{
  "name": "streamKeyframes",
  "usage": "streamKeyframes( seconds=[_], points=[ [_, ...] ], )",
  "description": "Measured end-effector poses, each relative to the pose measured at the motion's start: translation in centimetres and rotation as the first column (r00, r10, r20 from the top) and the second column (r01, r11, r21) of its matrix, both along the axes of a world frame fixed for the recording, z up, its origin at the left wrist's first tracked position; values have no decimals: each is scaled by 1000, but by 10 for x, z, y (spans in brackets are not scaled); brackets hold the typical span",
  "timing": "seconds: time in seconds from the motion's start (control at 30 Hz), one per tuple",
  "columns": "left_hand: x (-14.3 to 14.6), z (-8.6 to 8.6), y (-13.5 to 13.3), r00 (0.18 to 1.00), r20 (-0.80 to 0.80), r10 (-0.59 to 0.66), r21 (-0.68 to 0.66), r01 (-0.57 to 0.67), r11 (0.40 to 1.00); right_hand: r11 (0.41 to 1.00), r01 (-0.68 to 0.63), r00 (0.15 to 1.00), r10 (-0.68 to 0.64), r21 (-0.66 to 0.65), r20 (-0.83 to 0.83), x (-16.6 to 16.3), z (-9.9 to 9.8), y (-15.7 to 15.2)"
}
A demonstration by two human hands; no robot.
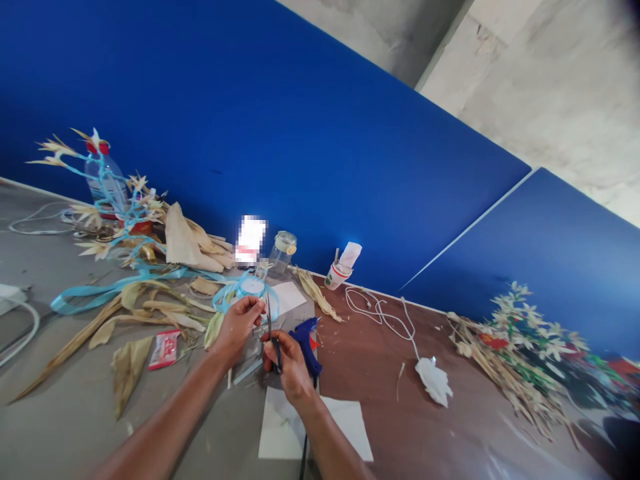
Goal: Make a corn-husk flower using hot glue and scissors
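My right hand (289,363) is closed round the black handles of a pair of scissors (277,353), whose blades point up and away from me. Just left of the blades, my left hand (243,325) is pinched shut; whatever its fingertips hold is too small to make out. Behind the left hand lies a roll of light blue ribbon (251,287). A blue glue gun (309,347) rests close to the right hand on its right side. White paper (345,417) lies partly beneath my right forearm.
Dried corn husks (145,313) and a red packet (164,349) lie at left. Blue-stemmed husk flowers (103,180) stand before a plastic bottle. A glass jar (283,253), paper cup (338,275) and white cable (383,313) are behind. White flowers (535,320) lie at right.
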State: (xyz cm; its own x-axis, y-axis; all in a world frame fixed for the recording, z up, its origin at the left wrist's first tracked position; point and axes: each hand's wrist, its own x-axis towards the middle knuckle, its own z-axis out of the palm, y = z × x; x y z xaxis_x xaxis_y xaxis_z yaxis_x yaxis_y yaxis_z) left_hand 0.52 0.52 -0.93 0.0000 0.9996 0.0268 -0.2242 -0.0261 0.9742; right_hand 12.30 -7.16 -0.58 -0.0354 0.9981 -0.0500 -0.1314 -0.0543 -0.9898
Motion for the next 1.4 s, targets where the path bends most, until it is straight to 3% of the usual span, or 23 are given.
streamKeyframes(
  seconds=[0.5, 0.9, 1.4],
  points=[
    [0, 4, -1, 1000, 21, 19, -11, -19, 1000, 999, 44, 998, -45, -28, -37, -2, -3, 1],
    [2, 10, -4, 998, 62, 22, -13, -21, 1000, 1000, 4, 1000, -4, -9, -25, 0, -9, 0],
    [1, 10, -4, 996, 84, 40, -23, -38, 999, 998, 53, 998, -54, -30, -40, -4, -1, 0]
  ],
)
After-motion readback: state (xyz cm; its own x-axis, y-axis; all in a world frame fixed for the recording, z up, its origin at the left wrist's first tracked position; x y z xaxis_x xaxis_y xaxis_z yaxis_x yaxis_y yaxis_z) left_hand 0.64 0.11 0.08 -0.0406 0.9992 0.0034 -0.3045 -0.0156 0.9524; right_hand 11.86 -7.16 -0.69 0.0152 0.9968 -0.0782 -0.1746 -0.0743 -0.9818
